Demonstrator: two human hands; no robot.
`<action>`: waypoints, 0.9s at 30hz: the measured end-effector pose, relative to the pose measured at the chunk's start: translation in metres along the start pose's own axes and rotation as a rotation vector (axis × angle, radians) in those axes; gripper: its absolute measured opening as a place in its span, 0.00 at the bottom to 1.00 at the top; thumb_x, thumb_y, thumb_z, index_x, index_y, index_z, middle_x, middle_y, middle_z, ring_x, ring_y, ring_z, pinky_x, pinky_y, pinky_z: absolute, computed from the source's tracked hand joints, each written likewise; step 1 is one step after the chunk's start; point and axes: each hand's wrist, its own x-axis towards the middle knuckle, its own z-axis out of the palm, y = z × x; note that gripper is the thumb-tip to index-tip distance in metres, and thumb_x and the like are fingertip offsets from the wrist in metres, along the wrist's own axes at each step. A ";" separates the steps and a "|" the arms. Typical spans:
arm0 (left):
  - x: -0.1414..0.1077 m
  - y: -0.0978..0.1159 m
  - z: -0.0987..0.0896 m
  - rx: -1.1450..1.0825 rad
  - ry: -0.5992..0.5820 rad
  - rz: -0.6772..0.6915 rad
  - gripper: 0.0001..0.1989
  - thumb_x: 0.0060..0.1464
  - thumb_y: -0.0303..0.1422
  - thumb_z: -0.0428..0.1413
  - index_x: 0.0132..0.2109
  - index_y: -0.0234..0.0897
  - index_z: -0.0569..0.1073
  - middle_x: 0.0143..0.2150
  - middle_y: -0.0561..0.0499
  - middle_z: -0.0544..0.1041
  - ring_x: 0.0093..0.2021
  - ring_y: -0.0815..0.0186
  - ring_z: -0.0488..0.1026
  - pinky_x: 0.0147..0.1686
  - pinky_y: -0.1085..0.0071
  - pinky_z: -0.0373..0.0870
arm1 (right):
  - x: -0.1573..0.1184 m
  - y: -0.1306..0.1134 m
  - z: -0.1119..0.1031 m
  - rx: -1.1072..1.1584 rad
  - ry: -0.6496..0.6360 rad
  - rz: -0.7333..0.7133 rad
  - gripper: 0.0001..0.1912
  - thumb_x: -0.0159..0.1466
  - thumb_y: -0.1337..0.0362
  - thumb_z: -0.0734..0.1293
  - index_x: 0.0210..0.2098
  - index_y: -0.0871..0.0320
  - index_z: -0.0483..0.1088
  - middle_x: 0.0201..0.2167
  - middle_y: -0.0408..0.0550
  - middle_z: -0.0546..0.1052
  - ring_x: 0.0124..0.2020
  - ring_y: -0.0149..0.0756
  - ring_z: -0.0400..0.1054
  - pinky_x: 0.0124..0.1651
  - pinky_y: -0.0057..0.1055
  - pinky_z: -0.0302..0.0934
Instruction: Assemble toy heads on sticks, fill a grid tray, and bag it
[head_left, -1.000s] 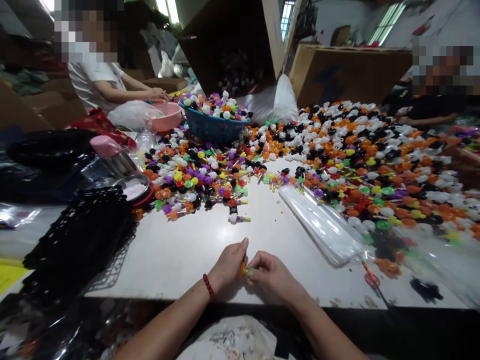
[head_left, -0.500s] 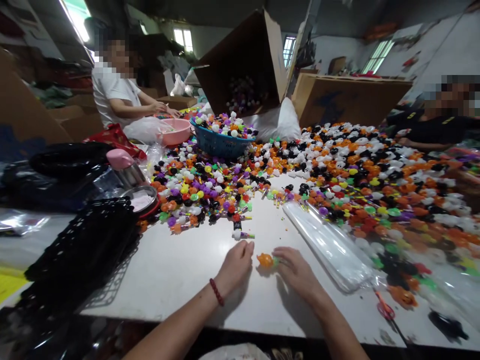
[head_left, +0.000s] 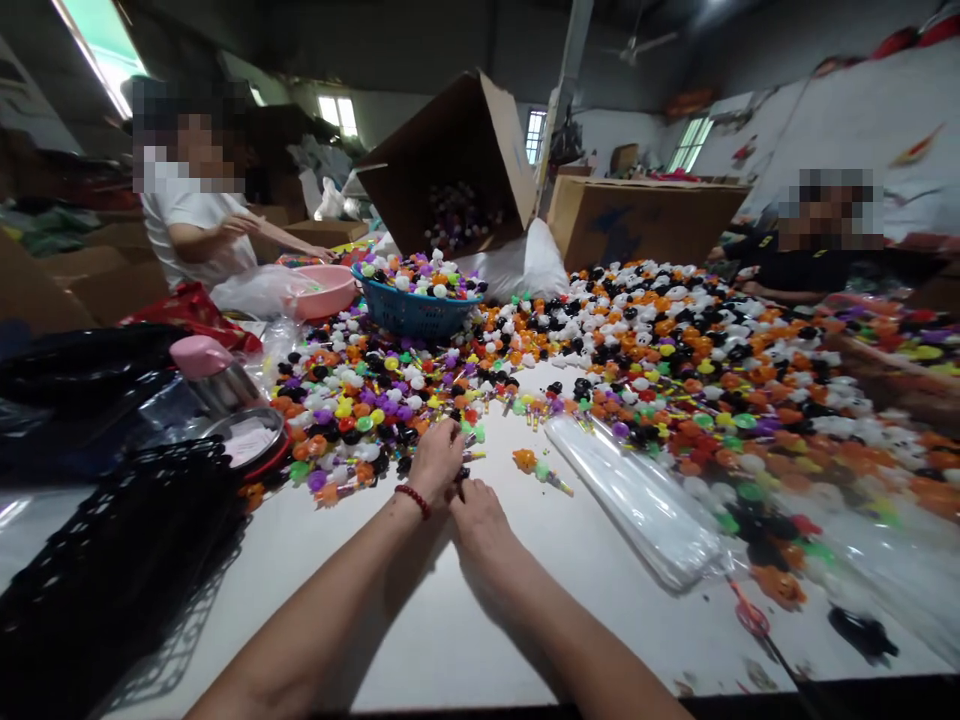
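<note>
My left hand (head_left: 437, 462), with a dark red bead bracelet (head_left: 414, 501) at the wrist, is at the near edge of the pile of small toys (head_left: 375, 420). Its fingers are curled closed, and whatever they grip is hidden. Just below and right of it, my right hand (head_left: 480, 515) is closed too, its fingertips close to something small and dark that I cannot make out. A small orange figure (head_left: 525, 460) lies on the white table right of both hands, touching or close to a green and yellow stick-like piece (head_left: 556, 482).
Clear plastic bags (head_left: 622, 500) lie flat at right, with red-handled scissors (head_left: 752, 618) nearby. A blue basket (head_left: 420, 316) of toys stands behind. At left are a black mesh crate (head_left: 150, 540) and a pink-lidded flask (head_left: 206, 370). Two people sit across the table.
The orange figure by my right hand now lies released on the table. Both hands have moved left and forward to the pile's near edge. The view has shifted slightly.
</note>
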 end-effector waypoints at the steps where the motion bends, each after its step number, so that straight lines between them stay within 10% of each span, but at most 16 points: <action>1: 0.006 0.001 0.002 0.035 -0.019 0.026 0.08 0.62 0.33 0.48 0.39 0.37 0.71 0.40 0.47 0.76 0.41 0.62 0.71 0.42 0.68 0.66 | -0.009 -0.002 -0.003 0.025 0.010 0.010 0.22 0.61 0.75 0.63 0.55 0.61 0.65 0.43 0.56 0.72 0.41 0.44 0.67 0.43 0.38 0.63; 12: 0.092 0.025 0.049 0.404 -0.236 0.218 0.17 0.57 0.23 0.46 0.50 0.30 0.74 0.52 0.34 0.72 0.56 0.50 0.64 0.53 0.57 0.62 | -0.104 0.003 0.013 0.145 0.203 0.181 0.15 0.69 0.69 0.57 0.55 0.55 0.57 0.37 0.48 0.70 0.31 0.39 0.68 0.30 0.32 0.60; 21: 0.129 0.014 0.053 0.535 -0.469 0.241 0.06 0.48 0.25 0.55 0.31 0.33 0.78 0.37 0.38 0.78 0.43 0.56 0.74 0.47 0.65 0.67 | -0.107 0.006 -0.001 0.248 0.312 0.228 0.12 0.66 0.67 0.60 0.49 0.55 0.59 0.37 0.47 0.72 0.33 0.37 0.69 0.34 0.30 0.63; 27: 0.116 0.029 0.038 0.641 -0.446 0.201 0.06 0.47 0.24 0.54 0.27 0.33 0.75 0.34 0.35 0.78 0.43 0.48 0.74 0.46 0.56 0.68 | -0.112 0.012 0.020 0.248 0.294 0.242 0.34 0.62 0.67 0.61 0.65 0.60 0.47 0.42 0.55 0.76 0.36 0.44 0.72 0.38 0.36 0.65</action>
